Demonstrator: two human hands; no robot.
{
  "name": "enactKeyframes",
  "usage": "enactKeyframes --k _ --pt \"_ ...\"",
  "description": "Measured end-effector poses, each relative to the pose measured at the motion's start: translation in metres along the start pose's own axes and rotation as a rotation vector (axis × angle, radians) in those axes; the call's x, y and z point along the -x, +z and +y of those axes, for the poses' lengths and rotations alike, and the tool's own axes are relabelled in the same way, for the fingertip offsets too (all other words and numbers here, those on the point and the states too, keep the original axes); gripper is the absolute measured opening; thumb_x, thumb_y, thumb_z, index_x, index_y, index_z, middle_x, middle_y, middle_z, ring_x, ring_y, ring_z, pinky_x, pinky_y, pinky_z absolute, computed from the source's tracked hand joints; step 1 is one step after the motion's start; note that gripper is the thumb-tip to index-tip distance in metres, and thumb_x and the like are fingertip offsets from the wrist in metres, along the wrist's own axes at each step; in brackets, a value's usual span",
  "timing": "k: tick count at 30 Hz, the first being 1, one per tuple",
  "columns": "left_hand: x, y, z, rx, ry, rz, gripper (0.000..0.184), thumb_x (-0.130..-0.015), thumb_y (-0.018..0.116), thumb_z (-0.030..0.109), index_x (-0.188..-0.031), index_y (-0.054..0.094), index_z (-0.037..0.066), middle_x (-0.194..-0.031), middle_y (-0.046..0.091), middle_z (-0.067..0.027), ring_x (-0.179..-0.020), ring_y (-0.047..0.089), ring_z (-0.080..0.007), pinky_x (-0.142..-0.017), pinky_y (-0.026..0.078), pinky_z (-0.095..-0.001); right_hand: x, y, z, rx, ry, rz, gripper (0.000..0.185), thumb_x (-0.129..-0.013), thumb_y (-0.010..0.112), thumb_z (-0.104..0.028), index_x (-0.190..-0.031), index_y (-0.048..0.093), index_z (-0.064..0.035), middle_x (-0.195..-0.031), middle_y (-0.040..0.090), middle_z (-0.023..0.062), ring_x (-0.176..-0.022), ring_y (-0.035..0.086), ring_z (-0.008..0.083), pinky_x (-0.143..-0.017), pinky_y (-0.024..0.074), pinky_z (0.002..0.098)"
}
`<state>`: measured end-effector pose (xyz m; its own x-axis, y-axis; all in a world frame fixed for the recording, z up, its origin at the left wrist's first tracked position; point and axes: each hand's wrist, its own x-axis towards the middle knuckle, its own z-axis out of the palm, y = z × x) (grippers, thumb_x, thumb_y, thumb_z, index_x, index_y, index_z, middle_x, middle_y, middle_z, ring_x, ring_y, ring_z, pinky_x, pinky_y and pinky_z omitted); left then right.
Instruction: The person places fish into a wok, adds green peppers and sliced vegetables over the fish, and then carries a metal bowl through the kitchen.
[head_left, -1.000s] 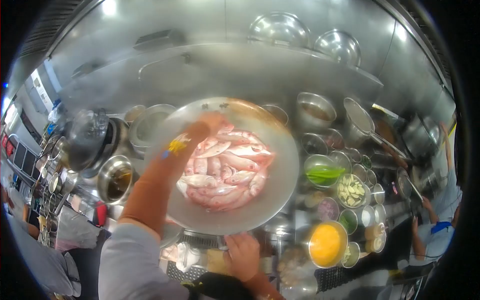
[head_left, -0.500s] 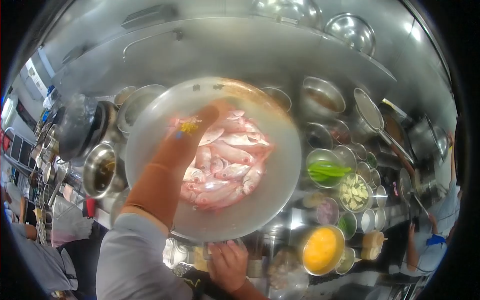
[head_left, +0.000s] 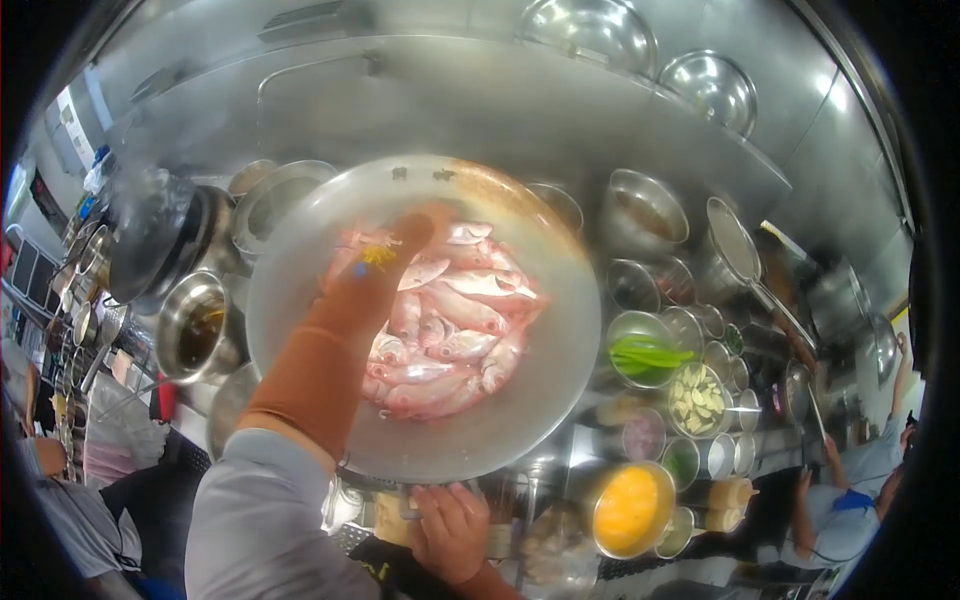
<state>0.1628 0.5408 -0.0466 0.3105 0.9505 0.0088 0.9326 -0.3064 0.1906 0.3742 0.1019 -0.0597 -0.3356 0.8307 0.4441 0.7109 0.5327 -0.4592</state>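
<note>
A large wide wok holds a heap of pinkish-silver fish. My left arm reaches across it, and my left hand is at the far side of the heap, beside the upper fish. Its fingers are blurred and hidden behind the wrist, so any hold on a fish does not show. Below the wok's near rim, my right hand has its fingers bent round the wok's short handle.
On the right stand bowls of green pods, pale slices and orange liquid, with a strainer behind. A pot of dark liquid is at left. People's arms show at the right edge; another person stands lower left.
The view has shifted, and the wok appears slightly further left and up. My left forearm now covers more of the heap's left side. My right hand stays by the near rim.
</note>
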Motion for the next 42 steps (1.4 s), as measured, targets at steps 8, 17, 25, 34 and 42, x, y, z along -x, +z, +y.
enactKeyframes --k 8,17,25,34,42 --pt "0.007 -0.037 0.033 0.383 -0.021 -0.008 0.061 -0.080 0.069 0.045 -0.125 0.059 0.005 -0.116 0.066 -0.0177 -0.106 0.063 -0.0346 -0.093 0.047 -0.0427 0.001 -0.002 0.000 -0.034 0.015 0.000 0.047 -0.075 0.071 -0.024 -0.120 0.067 -0.0161 -0.115 0.061 0.0003 -0.119 0.048 0.0225 -0.104 0.0332 0.0480" --pt "0.030 -0.040 0.027 0.036 0.092 -0.311 0.077 -0.080 0.063 0.062 -0.137 0.053 0.011 -0.130 0.058 -0.0199 -0.118 0.055 -0.0349 -0.105 0.039 -0.0466 0.002 0.002 0.002 -0.046 -0.018 0.038 0.046 -0.075 0.071 -0.022 -0.120 0.066 -0.0150 -0.115 0.061 0.0019 -0.119 0.048 0.0240 -0.103 0.0343 0.0485" --pt "0.072 -0.048 -0.039 0.085 0.349 0.364 0.041 -0.086 0.062 0.023 -0.125 0.061 0.007 -0.118 0.064 -0.0187 -0.104 0.063 -0.0340 -0.093 0.050 -0.0433 0.003 0.006 0.002 -0.017 -0.034 0.025 0.044 -0.077 0.067 -0.018 -0.120 0.065 -0.0115 -0.114 0.061 0.0061 -0.115 0.050 0.0291 -0.099 0.0379 0.0490" --pt "0.329 -0.147 -0.068 0.696 0.077 0.374 0.024 -0.092 0.057 0.007 -0.115 0.063 0.004 -0.097 0.070 -0.0086 -0.085 0.064 -0.0118 -0.075 0.053 -0.0280 0.001 0.009 -0.003 0.022 -0.053 0.036 0.049 -0.073 0.067 -0.010 -0.121 0.062 -0.0033 -0.113 0.058 0.0147 -0.115 0.049 0.0382 -0.103 0.0373 0.0487" --pt "0.421 -0.008 -0.104 0.114 0.075 -0.421 0.024 -0.082 0.062 0.027 -0.089 0.073 0.007 -0.090 0.072 -0.0105 -0.086 0.068 -0.0251 -0.077 0.053 -0.0378 0.001 0.007 -0.016 0.037 -0.081 0.099 0.052 -0.072 0.067 -0.006 -0.123 0.059 -0.0044 -0.117 0.058 0.0144 -0.120 0.046 0.0393 -0.104 0.0363 0.0499"
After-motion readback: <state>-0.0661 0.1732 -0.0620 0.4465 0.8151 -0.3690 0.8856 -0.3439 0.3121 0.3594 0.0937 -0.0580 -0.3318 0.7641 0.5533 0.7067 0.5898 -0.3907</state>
